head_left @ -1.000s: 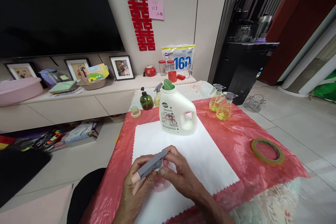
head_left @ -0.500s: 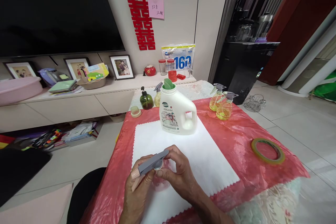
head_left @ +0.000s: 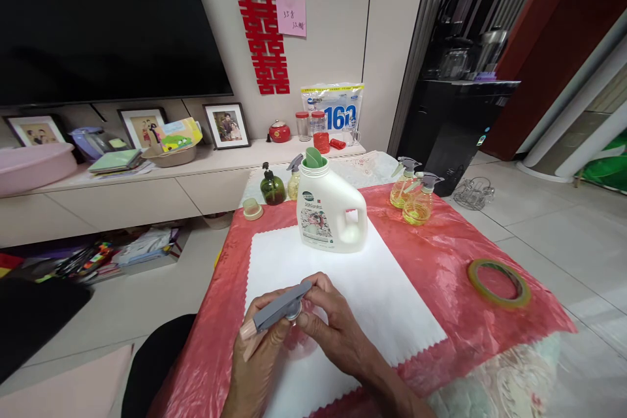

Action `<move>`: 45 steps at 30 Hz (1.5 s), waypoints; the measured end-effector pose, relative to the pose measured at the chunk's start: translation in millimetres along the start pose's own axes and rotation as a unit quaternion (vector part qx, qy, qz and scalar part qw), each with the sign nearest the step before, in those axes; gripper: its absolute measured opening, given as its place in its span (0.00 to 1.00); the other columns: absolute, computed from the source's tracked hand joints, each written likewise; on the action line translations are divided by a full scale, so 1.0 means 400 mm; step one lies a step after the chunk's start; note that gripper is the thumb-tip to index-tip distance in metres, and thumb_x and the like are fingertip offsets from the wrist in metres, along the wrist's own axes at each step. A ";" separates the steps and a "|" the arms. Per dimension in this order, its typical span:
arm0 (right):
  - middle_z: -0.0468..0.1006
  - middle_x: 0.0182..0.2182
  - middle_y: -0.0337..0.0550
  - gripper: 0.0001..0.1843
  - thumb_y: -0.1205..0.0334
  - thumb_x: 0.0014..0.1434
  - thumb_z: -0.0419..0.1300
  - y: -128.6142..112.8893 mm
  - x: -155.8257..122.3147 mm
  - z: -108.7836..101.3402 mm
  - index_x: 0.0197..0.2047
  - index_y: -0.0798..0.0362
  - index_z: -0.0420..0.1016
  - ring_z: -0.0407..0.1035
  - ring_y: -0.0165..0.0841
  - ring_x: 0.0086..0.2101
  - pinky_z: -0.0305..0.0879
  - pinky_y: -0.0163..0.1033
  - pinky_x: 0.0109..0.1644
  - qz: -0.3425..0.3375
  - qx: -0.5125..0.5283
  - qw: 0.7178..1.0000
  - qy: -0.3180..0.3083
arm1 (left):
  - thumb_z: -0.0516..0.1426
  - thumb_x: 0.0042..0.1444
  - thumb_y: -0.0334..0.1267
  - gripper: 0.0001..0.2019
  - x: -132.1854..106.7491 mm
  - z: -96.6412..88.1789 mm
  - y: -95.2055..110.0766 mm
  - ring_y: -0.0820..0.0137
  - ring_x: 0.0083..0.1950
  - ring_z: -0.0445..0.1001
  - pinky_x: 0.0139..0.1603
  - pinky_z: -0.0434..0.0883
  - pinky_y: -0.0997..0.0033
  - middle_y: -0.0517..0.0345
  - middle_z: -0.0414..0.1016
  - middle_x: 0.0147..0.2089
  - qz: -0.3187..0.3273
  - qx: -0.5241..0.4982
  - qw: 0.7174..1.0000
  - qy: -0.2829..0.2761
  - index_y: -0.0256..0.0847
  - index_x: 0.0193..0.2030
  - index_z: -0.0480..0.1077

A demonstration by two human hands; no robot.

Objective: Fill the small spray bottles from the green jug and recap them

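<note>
A pink see-through spray bottle (head_left: pixel 300 343) with a grey trigger head (head_left: pixel 281 308) and a peach nozzle and trigger is between my two hands, low in the middle of the head view. My left hand (head_left: pixel 257 353) is closed round the nozzle side of the head, its thumb at the collar. From the right, my right hand (head_left: pixel 336 326) grips the back of the head and the collar with thumb and fingers. The hands partly hide the bottle body. Beyond them a large white detergent jug (head_left: pixel 330 209) stands upright, uncapped, a green spout in its mouth.
White paper (head_left: pixel 386 300) lies on red plastic sheeting (head_left: pixel 470 241). Two spray bottles with yellow liquid (head_left: pixel 416 209) stand at right, behind a tape roll (head_left: pixel 498 283). Behind the jug's left are a green pump bottle (head_left: pixel 273 188), another spray bottle (head_left: pixel 294 183) and a pale cap (head_left: pixel 252 209).
The trigger head and both hands have shifted very slightly left, still in the same grip. The jug and the other bottles stay in place.
</note>
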State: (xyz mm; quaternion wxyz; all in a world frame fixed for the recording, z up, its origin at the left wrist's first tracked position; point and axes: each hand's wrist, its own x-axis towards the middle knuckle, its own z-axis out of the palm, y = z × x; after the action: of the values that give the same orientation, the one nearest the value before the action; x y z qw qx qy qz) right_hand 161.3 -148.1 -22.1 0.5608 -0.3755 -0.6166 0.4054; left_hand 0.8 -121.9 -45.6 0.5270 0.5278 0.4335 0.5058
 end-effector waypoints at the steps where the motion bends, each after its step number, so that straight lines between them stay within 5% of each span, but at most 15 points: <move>1: 0.67 0.42 0.44 0.22 0.43 0.72 0.56 0.001 0.000 0.000 0.43 0.54 0.77 0.60 0.32 0.47 0.59 0.33 0.51 -0.001 -0.002 1.000 0.000 | 0.68 0.50 0.48 0.19 0.001 -0.001 -0.002 0.54 0.49 0.80 0.50 0.78 0.59 0.47 0.83 0.47 0.003 0.005 1.000 -0.004 0.39 0.45 0.79; 9: 0.69 0.39 0.42 0.20 0.43 0.67 0.64 0.014 0.001 0.011 0.42 0.53 0.79 0.63 0.29 0.42 0.60 0.31 0.47 -0.019 0.011 0.998 0.051 | 0.65 0.56 0.48 0.16 0.001 -0.004 -0.024 0.58 0.47 0.79 0.48 0.76 0.65 0.50 0.82 0.46 0.010 -0.003 1.000 -0.013 0.39 0.44 0.79; 16: 0.71 0.39 0.43 0.23 0.42 0.63 0.68 0.032 -0.004 0.032 0.41 0.56 0.78 0.66 0.29 0.41 0.62 0.31 0.45 -0.023 -0.005 0.993 0.113 | 0.68 0.49 0.50 0.19 -0.005 0.010 -0.006 0.57 0.44 0.80 0.41 0.78 0.65 0.49 0.83 0.44 -0.013 -0.025 0.999 0.031 0.37 0.41 0.80; 28: 0.67 0.44 0.44 0.21 0.42 0.71 0.58 -0.003 0.000 0.005 0.46 0.51 0.78 0.60 0.32 0.48 0.57 0.33 0.52 0.012 0.012 1.000 -0.003 | 0.66 0.52 0.51 0.19 -0.004 -0.001 0.005 0.56 0.47 0.80 0.48 0.78 0.62 0.49 0.81 0.45 0.026 0.037 0.999 0.018 0.40 0.45 0.78; 37: 0.69 0.40 0.42 0.23 0.40 0.64 0.67 0.020 -0.004 0.021 0.44 0.54 0.79 0.64 0.30 0.42 0.60 0.32 0.47 0.002 0.012 0.997 0.076 | 0.69 0.49 0.50 0.19 -0.001 0.004 -0.018 0.63 0.37 0.80 0.36 0.77 0.69 0.54 0.80 0.40 0.015 -0.035 0.999 0.030 0.40 0.42 0.76; 45: 0.69 0.41 0.42 0.24 0.40 0.63 0.67 0.029 -0.006 0.030 0.43 0.55 0.78 0.64 0.30 0.42 0.60 0.31 0.46 0.015 -0.011 0.996 0.085 | 0.68 0.51 0.53 0.21 -0.004 0.007 0.011 0.60 0.41 0.80 0.40 0.77 0.67 0.51 0.80 0.43 0.003 -0.033 0.999 0.008 0.40 0.44 0.76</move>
State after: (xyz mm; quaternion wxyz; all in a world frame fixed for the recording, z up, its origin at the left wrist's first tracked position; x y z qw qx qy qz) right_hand 149.6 -146.8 -34.3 0.6009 -0.4240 -0.5652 0.3737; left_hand 3.0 -124.1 -41.0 0.5387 0.5078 0.4191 0.5256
